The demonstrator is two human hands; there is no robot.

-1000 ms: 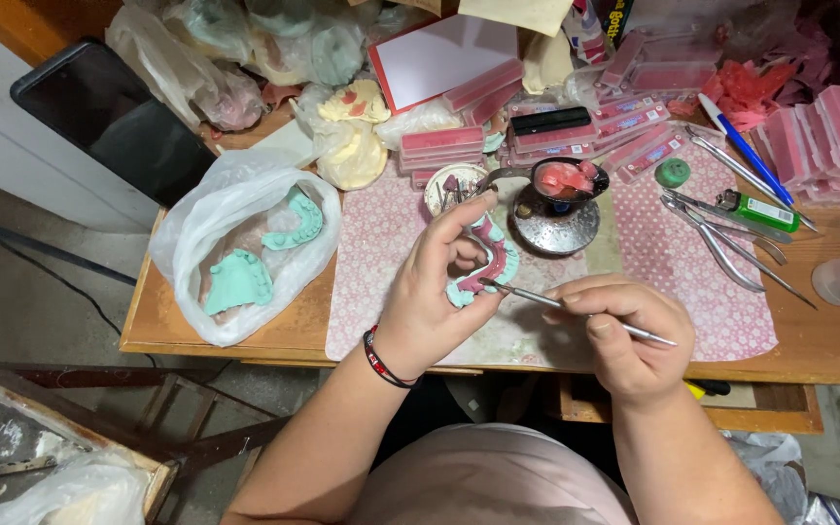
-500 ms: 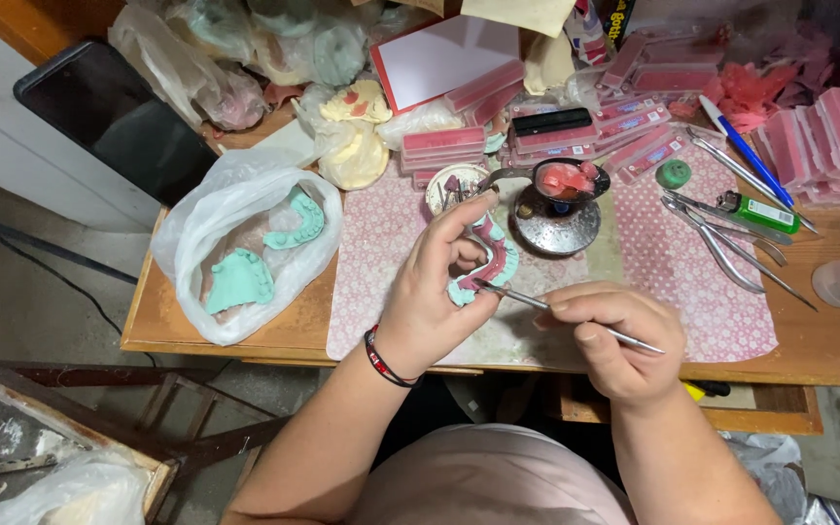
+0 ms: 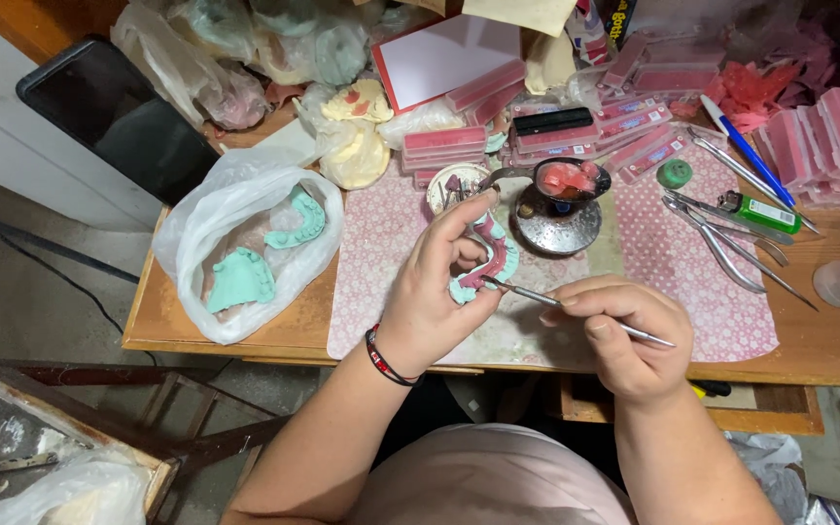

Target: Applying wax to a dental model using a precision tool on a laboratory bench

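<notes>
Since a second ago, almost nothing moved. Left hand (image 3: 435, 297) grips the green-and-pink dental cast (image 3: 485, 262) above the tabletop (image 3: 828, 340); right hand (image 3: 624, 335) pinches a thin metal tool (image 3: 576, 309), tip pointing left, touching it.

Dental cast (image 3: 486, 264): a teal, horseshoe-shaped jaw model carrying a band of pink wax along its arch; you hold it in your left hand (image 3: 435, 292), lifted clear of the bench and tilted with the arch facing you and the open ends pointing down. Wax tool (image 3: 576, 311): a thin, straight metal instrument with a pointed tip; you pinch it pen-fashion in your right hand (image 3: 624, 335), lying nearly level, its tip touching the pink wax at the cast's lower right edge.
</notes>
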